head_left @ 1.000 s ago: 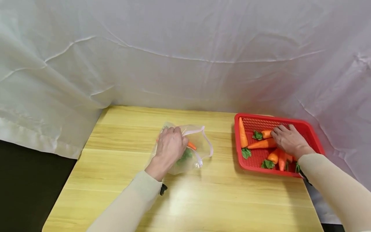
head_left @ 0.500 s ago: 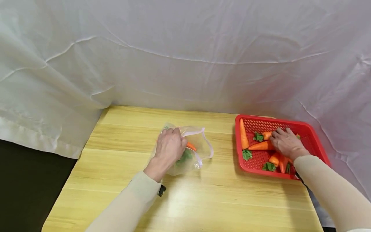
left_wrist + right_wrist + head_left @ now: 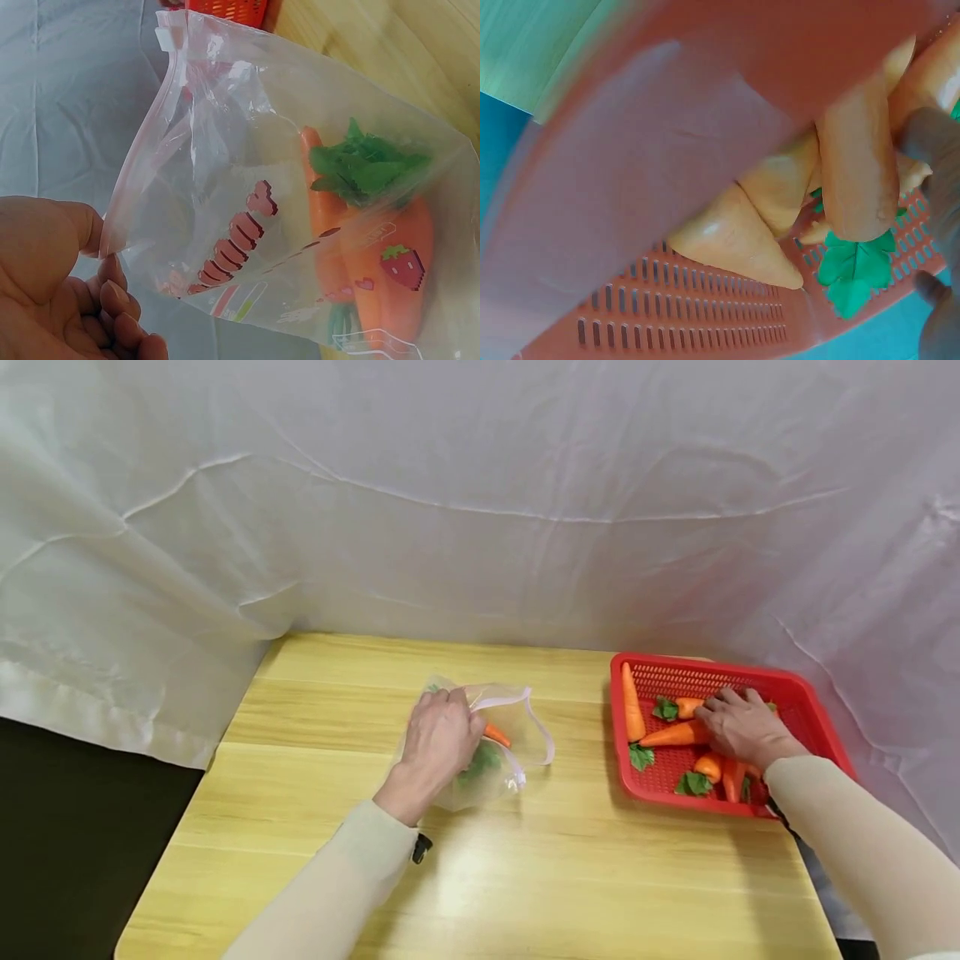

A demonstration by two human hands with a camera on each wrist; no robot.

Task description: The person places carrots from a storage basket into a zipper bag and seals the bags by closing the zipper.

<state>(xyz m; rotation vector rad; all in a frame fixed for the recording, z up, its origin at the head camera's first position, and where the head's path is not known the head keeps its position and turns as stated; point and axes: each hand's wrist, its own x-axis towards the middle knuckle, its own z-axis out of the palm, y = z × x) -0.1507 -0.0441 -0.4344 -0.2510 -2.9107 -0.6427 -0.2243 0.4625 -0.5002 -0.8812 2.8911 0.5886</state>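
My left hand (image 3: 438,739) pinches the rim of a clear zip bag (image 3: 240,157) between thumb and fingers. The bag has a pinkish zip edge and a white slider, and its mouth faces right in the head view. Inside the bag lie carrots (image 3: 390,277), one with green leaves. My right hand (image 3: 742,727) is down in the red basket (image 3: 630,785), over the carrots. In the right wrist view a finger touches a carrot (image 3: 859,165) or one behind it, while the thumb stands apart. A long carrot (image 3: 675,733) runs partly under that hand.
More carrots lie in the basket: one stands along its left wall (image 3: 632,706), others sit near the front (image 3: 707,767). The basket rests at the right end of the wooden table (image 3: 480,877). A pale cloth (image 3: 480,527) hangs behind the table.
My right hand has shifted slightly within the basket and a green tip now shows beyond its fingers. The basket moved a little. My left hand stays on the bag.
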